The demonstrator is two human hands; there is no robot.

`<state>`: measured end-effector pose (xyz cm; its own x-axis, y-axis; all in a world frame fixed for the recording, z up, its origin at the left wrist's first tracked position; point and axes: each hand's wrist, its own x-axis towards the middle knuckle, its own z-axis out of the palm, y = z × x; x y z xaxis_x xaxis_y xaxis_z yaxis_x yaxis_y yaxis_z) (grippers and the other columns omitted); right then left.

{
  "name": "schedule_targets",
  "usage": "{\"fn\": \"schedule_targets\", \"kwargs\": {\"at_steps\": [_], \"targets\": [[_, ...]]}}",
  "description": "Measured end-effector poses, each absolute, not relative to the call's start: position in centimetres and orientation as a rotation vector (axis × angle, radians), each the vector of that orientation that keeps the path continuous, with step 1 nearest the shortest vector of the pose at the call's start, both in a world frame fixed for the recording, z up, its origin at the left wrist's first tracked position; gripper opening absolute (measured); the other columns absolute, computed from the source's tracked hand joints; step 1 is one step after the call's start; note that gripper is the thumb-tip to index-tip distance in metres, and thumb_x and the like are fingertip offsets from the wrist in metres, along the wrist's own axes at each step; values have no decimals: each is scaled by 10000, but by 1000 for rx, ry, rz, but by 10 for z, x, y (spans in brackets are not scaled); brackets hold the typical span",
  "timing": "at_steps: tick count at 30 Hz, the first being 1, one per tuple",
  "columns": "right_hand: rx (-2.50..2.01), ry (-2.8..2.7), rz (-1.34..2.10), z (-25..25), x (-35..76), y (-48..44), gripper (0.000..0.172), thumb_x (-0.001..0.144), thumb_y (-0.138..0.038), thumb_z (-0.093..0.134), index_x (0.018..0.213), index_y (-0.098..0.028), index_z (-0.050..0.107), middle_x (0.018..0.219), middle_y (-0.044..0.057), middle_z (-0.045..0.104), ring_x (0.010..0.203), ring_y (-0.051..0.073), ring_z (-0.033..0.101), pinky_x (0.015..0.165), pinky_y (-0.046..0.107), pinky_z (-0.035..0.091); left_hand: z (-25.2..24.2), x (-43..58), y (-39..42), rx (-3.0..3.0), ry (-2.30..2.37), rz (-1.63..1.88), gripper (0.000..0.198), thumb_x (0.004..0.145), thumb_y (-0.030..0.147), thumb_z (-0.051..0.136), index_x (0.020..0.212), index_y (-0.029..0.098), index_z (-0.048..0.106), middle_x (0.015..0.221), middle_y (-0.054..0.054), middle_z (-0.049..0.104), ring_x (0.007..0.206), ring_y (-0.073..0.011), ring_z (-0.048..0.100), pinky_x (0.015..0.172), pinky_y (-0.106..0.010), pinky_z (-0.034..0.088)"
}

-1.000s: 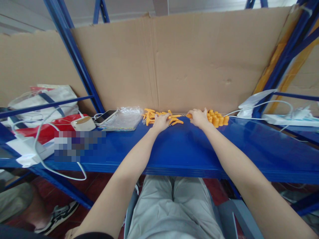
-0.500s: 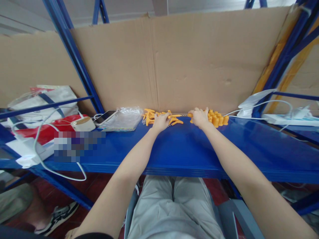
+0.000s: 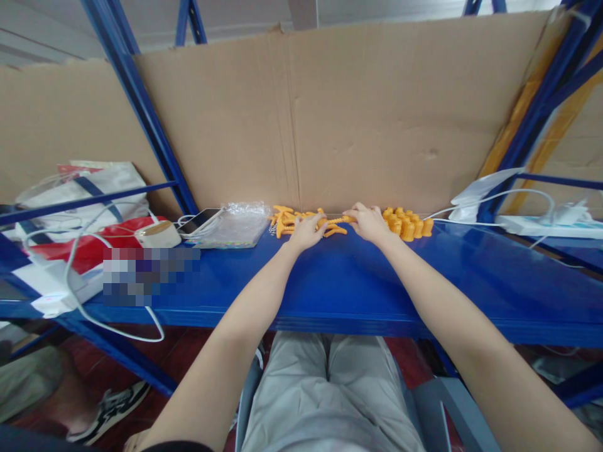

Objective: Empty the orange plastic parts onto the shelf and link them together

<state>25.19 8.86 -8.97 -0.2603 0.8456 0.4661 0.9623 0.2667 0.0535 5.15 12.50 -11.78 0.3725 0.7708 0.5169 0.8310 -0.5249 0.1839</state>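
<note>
On the blue shelf, my left hand point(image 3: 307, 232) is closed at the right side of a loose pile of thin orange plastic pieces point(image 3: 284, 221) with bits of metal chain. What its fingers grip is mostly hidden. My right hand point(image 3: 370, 221) pinches the end of a small orange plastic piece point(image 3: 347, 219), just right of my left hand. The held piece seems to reach the left fingertips; its exact shape is too small to tell. Right of my right hand stand several chunky orange plastic pieces point(image 3: 409, 225) in close rows.
A clear plastic packet point(image 3: 235, 227) and a phone point(image 3: 201, 221) lie left of the pile. Farther left are a white charger point(image 3: 157, 234), cables and a red bag point(image 3: 125, 232). Cardboard point(image 3: 367, 119) walls the back. Another person's leg and shoe point(image 3: 110, 411) show below.
My right hand has moved left, away from the chunky pieces and close to my left hand, bringing an orange piece along. The chain seen between the hands no longer shows clearly.
</note>
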Motion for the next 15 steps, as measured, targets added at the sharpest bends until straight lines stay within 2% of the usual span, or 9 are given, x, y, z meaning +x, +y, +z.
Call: {"fn": "schedule_targets", "kwargs": {"at_steps": [7, 15], "targets": [[-1594, -2197, -516, -90, 253, 89, 435, 972, -193, 437, 1364, -227, 624, 1278, 141, 615, 1152, 295, 590, 938, 409, 361, -119, 49, 131, -2499, -1390, -903, 384, 930, 297, 592, 1302, 204, 578, 1326, -127, 654, 1255, -283, 592, 1047, -437, 446], [-1544, -2227, -559, -92, 253, 93, 446, 985, -261, 441, 1401, -261, 601, 1231, 135, 606, 1055, 279, 612, 890, 389, 384, -120, 48, 133, -2466, -1353, -1063, 304, 970, 248, 502, 1259, 183, 569, 1200, -121, 689, 1155, -243, 641, 1009, -369, 490]]}}
